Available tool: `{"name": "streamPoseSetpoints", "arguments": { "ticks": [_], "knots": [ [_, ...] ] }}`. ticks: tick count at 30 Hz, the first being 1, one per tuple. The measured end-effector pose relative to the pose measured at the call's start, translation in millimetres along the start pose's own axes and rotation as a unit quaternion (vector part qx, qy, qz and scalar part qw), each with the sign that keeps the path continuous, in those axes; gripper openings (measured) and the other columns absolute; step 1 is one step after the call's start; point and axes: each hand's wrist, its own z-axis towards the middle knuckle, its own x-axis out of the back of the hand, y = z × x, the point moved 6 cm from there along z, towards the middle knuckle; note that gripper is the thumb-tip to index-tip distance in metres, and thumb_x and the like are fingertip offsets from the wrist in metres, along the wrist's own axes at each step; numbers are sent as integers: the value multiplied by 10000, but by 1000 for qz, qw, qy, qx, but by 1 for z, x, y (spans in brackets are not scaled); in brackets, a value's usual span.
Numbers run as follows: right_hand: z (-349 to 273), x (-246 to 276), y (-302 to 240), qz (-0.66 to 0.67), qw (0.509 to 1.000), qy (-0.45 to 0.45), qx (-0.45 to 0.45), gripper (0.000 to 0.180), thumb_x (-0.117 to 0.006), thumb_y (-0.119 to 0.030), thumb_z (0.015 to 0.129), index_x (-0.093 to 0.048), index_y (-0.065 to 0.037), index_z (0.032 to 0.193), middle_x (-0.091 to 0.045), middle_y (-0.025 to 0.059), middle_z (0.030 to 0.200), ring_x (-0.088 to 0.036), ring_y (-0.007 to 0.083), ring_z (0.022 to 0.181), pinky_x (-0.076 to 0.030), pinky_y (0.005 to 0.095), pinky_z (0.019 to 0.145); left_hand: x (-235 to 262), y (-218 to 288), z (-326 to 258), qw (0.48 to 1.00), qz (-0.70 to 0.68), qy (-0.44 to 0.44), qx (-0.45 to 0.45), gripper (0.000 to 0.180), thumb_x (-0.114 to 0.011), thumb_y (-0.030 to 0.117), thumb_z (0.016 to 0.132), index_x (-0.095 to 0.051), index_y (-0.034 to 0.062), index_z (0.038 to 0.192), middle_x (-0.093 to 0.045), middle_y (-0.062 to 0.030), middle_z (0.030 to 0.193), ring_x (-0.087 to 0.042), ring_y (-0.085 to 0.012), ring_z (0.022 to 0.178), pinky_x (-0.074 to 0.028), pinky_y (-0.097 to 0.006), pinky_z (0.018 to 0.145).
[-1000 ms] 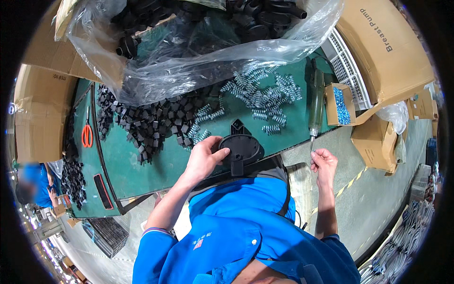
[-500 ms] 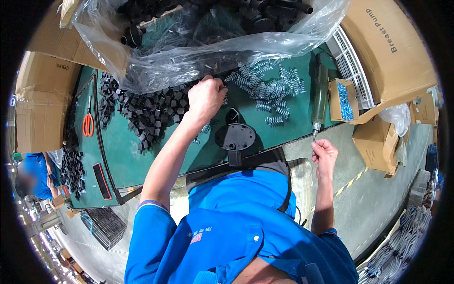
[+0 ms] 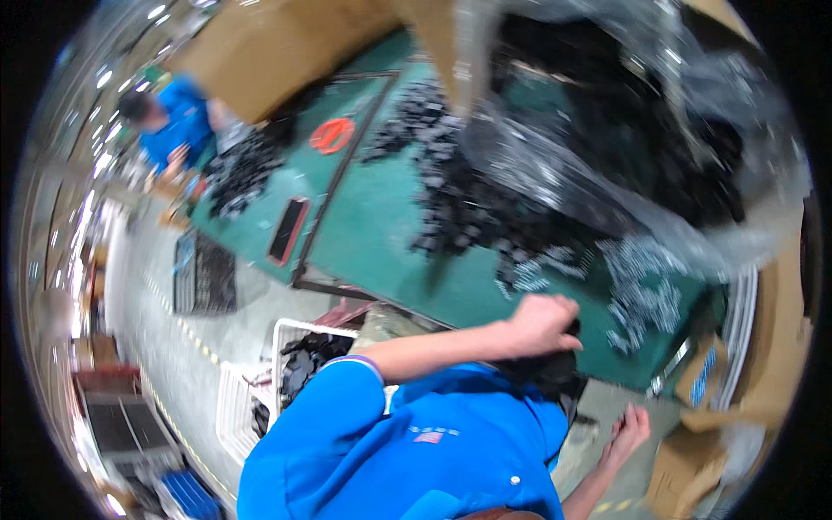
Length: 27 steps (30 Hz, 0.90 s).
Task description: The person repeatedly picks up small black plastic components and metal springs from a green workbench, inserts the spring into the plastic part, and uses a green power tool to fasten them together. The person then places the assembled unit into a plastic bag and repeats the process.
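Observation:
My left hand [image 3: 542, 326] is closed above the dark device [image 3: 539, 371] at the table's front edge, its fingers bent; part of a black shape shows by them, but what they grip is hidden. My right hand [image 3: 629, 433] is off the table's edge at the lower right, fingers curled in, blurred, with a small dark spot between them. Just above it hangs the screwdriver [image 3: 672, 368] with its metallic tip. Beyond my left hand lie a heap of small black parts [image 3: 459, 204] and a pile of metal coil springs [image 3: 641, 295].
A clear plastic bag [image 3: 555, 173] of black parts stands at the back. Orange-handled scissors [image 3: 333, 136] and a red-edged phone [image 3: 288, 230] lie to the left. A small box of blue pieces [image 3: 702, 374] is at right. White baskets [image 3: 282, 347] stand below; another person [image 3: 178, 126] sits far left.
The view has swung left, and the picture is smeared. My left hand has come back from the piles to the device at the front edge. My right hand stays near the screwdriver tip.

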Motion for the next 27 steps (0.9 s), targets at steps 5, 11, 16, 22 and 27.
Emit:
{"name": "streamPoseSetpoints", "arguments": {
  "ticks": [5,11,16,22,27],
  "knots": [
    [15,7,24,44,999,3,30,196,-612,-116,896,-493,-113,741,-437,-32,581,-391,46,435,-277,189,366,-2,-6,-43,993,-60,99,-4,613,-735,413,757,-509,30,1179,-506,-183,1026,-567,-367,877,-496,-455,688],
    [43,30,46,37,999,-8,21,202,-607,-148,916,-501,-97,751,-454,-9,583,-406,67,420,-274,190,345,-25,19,-57,985,-84,69,-137,631,-729,278,777,-478,164,1345,-455,-145,1002,-536,-320,874,-481,-412,707],
    [43,32,44,9,1000,-1,21,180,-593,-109,908,-504,-92,752,-452,-5,574,-419,76,411,-276,199,331,7,2,-61,965,-242,67,-69,461,-728,177,773,-560,106,1196,-509,-125,1020,-542,-297,912,-474,-389,786],
    [12,15,16,-17,999,34,30,206,-585,-48,870,-475,-104,706,-409,-29,564,-384,58,428,-269,205,354,188,-179,-136,776,-328,466,271,264,-689,199,809,-606,57,1016,-601,-96,947,-571,-187,858,-476,-352,758],
    [13,-7,-1,38,999,3,39,211,-613,-6,817,-492,-95,669,-445,-26,569,-410,61,448,-282,207,375,367,-480,-347,640,-337,636,269,212,-651,219,873,-619,97,1042,-622,-107,952,-597,-247,788,-507,-404,718]
  ]
}}
